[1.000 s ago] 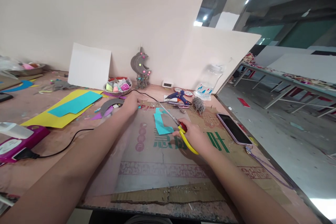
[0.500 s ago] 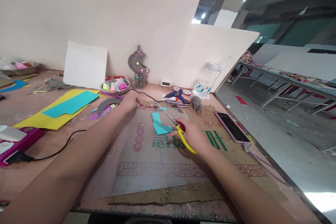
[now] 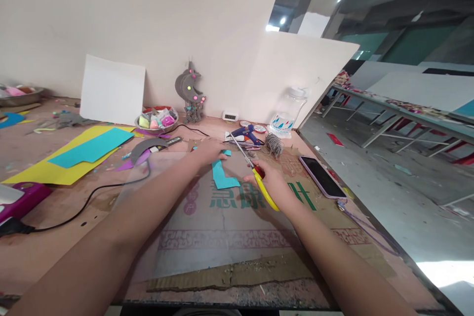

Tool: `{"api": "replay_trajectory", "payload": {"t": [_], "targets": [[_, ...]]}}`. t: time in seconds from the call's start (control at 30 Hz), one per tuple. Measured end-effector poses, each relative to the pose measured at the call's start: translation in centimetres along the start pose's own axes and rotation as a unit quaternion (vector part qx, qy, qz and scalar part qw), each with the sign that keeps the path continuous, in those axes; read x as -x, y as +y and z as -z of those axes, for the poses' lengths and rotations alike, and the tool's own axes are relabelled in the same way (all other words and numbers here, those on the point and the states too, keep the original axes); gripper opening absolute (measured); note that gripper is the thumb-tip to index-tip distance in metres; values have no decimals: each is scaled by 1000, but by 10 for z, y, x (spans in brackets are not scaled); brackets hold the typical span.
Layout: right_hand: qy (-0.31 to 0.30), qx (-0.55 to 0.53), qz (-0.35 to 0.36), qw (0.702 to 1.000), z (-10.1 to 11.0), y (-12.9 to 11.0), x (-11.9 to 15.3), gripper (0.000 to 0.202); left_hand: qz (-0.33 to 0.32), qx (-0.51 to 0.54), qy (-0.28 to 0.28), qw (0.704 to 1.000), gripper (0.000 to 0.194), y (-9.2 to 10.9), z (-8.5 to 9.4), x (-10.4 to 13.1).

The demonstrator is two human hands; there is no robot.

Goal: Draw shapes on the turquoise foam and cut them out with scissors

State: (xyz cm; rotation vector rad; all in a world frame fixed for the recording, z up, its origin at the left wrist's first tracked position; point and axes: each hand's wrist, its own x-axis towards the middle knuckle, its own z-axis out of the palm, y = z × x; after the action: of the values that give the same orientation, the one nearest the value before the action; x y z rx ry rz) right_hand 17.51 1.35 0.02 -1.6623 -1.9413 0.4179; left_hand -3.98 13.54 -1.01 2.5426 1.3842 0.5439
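Note:
My right hand is closed on the yellow-handled scissors, whose blades point up and away to the left. My left hand reaches over the cardboard, its fingers at the upper end of an L-shaped blue paper piece. A small blue scrap lies beside those fingertips. Whether the left fingers grip anything is too small to tell. Beneath both hands lies the printed cardboard.
Behind the hands are a blue glue gun, twine, a clear jar and a clay bowl. A phone lies right; yellow paper, blue paper and a black cord lie left.
My left hand has moved right to the L-shaped blue piece and the small scrap. The scissors have tilted more upright in my right hand. The view has shifted slightly.

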Motion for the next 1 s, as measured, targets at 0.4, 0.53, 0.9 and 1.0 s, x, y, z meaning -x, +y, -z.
{"api": "replay_trajectory", "payload": {"t": [0.4, 0.53, 0.9, 1.0], "targets": [[29, -225, 26, 974, 4, -7, 5, 43, 114, 234, 75, 963, 30, 54, 40, 36], [1, -376, 5, 927, 3, -27, 12, 51, 189, 602, 15, 776, 17, 74, 50, 78], [-2, -432, 41, 901, -3, -56, 27, 43, 145, 547, -49, 823, 22, 80, 52, 121], [-9, -410, 38, 911, -3, -55, 29, 42, 116, 456, -32, 882, 25, 77, 59, 127]]}}
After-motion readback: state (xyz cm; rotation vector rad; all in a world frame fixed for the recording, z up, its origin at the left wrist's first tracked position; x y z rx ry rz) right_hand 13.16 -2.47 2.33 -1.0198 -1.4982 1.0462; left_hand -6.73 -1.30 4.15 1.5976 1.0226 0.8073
